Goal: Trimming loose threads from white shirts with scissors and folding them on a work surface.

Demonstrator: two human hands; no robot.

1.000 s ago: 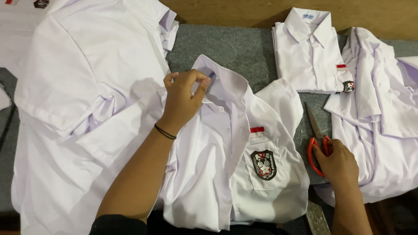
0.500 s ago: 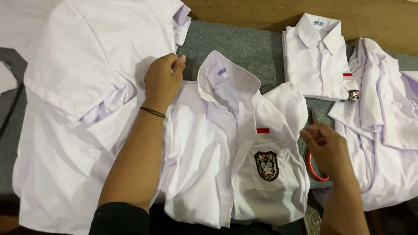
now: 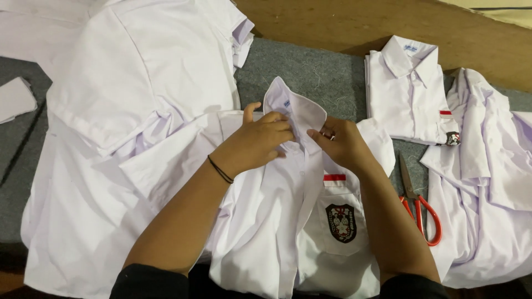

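Note:
A white shirt with a dark crest badge and a small red and white patch on its pocket lies in front of me on grey felt. My left hand, with a thin black band at the wrist, pinches the shirt's front just below the collar. My right hand grips the same spot from the other side, fingertips almost meeting the left. Red-handled scissors lie on the felt to the right of my right forearm, untouched.
A pile of loose white shirts covers the left side. A neatly folded white shirt lies at the back right, and more crumpled white shirts at the far right. The grey felt mat rests on a wooden surface.
My right hand has left the scissors on the felt and moved up to the collar. My left hand slid from the shirt's left side to the collar front.

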